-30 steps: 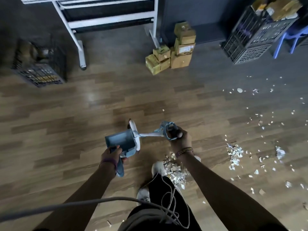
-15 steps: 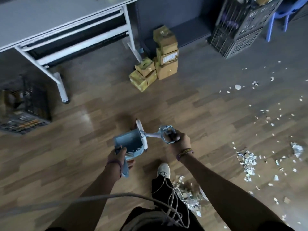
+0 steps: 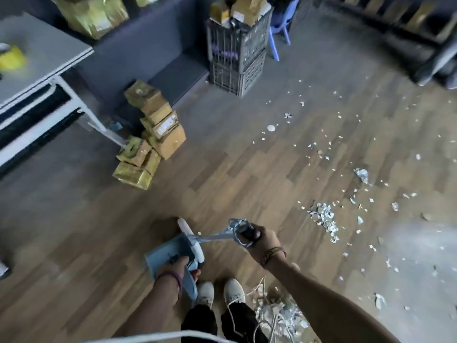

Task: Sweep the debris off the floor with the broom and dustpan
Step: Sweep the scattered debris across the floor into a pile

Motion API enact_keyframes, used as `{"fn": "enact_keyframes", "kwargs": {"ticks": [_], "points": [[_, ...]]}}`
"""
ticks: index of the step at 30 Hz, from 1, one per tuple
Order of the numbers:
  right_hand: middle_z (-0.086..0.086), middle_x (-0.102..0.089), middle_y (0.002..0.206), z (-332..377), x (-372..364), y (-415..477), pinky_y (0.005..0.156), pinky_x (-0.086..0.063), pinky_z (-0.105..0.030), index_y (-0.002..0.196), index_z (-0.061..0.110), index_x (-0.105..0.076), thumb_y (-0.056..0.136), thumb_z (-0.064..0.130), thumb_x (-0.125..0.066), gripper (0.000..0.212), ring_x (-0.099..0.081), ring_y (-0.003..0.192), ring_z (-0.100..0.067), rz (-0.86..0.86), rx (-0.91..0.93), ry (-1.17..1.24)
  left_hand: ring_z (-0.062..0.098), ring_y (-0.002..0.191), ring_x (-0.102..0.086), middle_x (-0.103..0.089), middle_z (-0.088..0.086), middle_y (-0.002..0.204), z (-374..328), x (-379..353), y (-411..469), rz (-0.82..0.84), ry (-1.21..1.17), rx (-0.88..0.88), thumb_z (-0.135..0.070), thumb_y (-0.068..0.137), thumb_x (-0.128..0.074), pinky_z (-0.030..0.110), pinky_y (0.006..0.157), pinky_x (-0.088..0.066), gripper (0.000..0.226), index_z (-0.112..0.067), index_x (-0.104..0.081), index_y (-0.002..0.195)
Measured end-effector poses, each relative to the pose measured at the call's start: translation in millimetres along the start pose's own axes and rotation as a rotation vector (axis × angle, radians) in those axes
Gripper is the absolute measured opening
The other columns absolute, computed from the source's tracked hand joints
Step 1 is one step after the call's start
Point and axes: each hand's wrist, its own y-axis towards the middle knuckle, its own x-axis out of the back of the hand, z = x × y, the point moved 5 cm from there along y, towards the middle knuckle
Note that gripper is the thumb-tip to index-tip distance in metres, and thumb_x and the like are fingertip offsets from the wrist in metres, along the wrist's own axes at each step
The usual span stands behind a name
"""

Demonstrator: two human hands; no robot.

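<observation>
— Head view: what are the hands doing?
— Left hand [image 3: 173, 268] grips the dustpan [image 3: 164, 253] handle. Right hand [image 3: 259, 240] grips the broom [image 3: 215, 237], its head across the pan's mouth.
— Debris [image 3: 324, 219]?
— Heaped on the floor [image 3: 222, 181] right of the hands; more beside the shoes [image 3: 232, 290].
</observation>
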Motion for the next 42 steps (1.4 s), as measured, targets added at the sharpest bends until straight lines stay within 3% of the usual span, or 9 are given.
{"fn": "enact_keyframes", "kwargs": {"ticks": [7,13,18,24,29,33,36,39,42], "points": [[-0.002,-0.057,0.069,-26,65,18,0.063,-0.044,-0.026,0.095,0.022,-0.067,0.081,0.038,-0.064,0.022,-0.060,0.074,-0.027,-0.060,-0.043,-0.024,0.023,0.028,-0.054,-0.055,0.019,0.081,-13,-85,8,0.075,0.141,0.091,-0.010,0.092,-0.053,0.026,0.033,-0.047,0.018,-0.002,-0.047,0.107],[-0.001,-0.057,0.064,-109,176,60,0.063,-0.048,-0.028,0.087,0.022,-0.064,0.077,0.036,-0.062,0.018,-0.058,0.066,-0.025,-0.174,-0.147,0.025,0.021,0.029,-0.055,-0.060,0.018,0.050,-10,-232,-4,0.169,0.304,0.088,-0.013,0.094,-0.047,0.026,0.034,-0.049,0.018,0.003,-0.050,0.098],[-0.004,-0.061,0.067,-192,284,61,0.059,-0.045,-0.025,0.085,0.019,-0.063,0.079,0.031,-0.061,0.014,-0.058,0.065,-0.024,-0.300,-0.239,0.034,0.024,0.029,-0.057,-0.055,0.022,0.073,-1,-374,-23,0.232,0.470,0.014,-0.006,0.093,-0.051,0.030,0.033,-0.048,0.012,0.005,-0.049,0.098],[-0.002,-0.052,0.065,-282,363,33,0.062,-0.043,-0.026,0.091,0.017,-0.066,0.081,0.027,-0.059,0.016,-0.048,0.064,-0.026,-0.476,-0.429,0.058,0.019,0.024,-0.052,-0.057,0.020,0.052,4,-507,-55,0.316,0.742,-0.136,-0.004,0.094,-0.051,0.024,0.028,-0.043,0.007,-0.001,-0.045,0.091],[-0.005,-0.051,0.067,-313,381,19,0.063,-0.042,-0.027,0.088,0.018,-0.065,0.085,0.024,-0.057,0.011,-0.045,0.067,-0.028,-0.551,-0.526,0.176,0.018,0.027,-0.055,-0.059,0.012,0.041,-13,-543,-75,0.336,0.759,-0.194,-0.007,0.094,-0.050,0.021,0.030,-0.044,0.014,-0.007,-0.044,0.082],[-0.006,-0.066,0.076,-306,385,2,0.073,-0.048,-0.031,0.093,0.018,-0.072,0.080,0.022,-0.070,0.014,-0.058,0.076,-0.022,-0.752,-0.524,0.436,0.016,0.027,-0.054,-0.059,0.019,0.067,-38,-549,-96,0.360,0.885,-0.293,-0.008,0.092,-0.052,0.018,0.030,-0.042,0.009,-0.002,-0.051,0.098],[-0.007,-0.064,0.071,-295,397,-10,0.070,-0.048,-0.032,0.078,0.020,-0.068,0.079,0.030,-0.072,0.011,-0.055,0.071,-0.023,-0.857,-0.575,0.477,0.018,0.027,-0.050,-0.056,0.013,0.069,-61,-558,-109,0.390,1.013,-0.434,-0.011,0.089,-0.054,0.017,0.031,-0.039,0.010,-0.002,-0.055,0.092],[-0.006,-0.054,0.063,-285,406,-29,0.061,-0.040,-0.028,0.057,0.020,-0.050,0.081,0.036,-0.068,0.034,-0.046,0.066,-0.025,-0.911,-0.670,0.476,0.017,0.028,-0.043,-0.051,0.012,0.070,-67,-574,-124,0.491,1.181,-0.532,-0.011,0.090,-0.056,0.013,0.029,-0.034,0.008,-0.005,-0.057,0.085],[-0.004,-0.054,0.062,-273,399,-52,0.060,-0.039,-0.027,0.057,0.017,-0.047,0.083,0.039,-0.064,0.038,-0.051,0.067,-0.030,-0.956,-0.773,0.451,0.014,0.024,-0.041,-0.053,0.010,0.067,-60,-589,-136,0.646,1.386,-0.618,-0.010,0.088,-0.060,0.014,0.027,-0.034,0.005,-0.008,-0.062,0.092]]}}
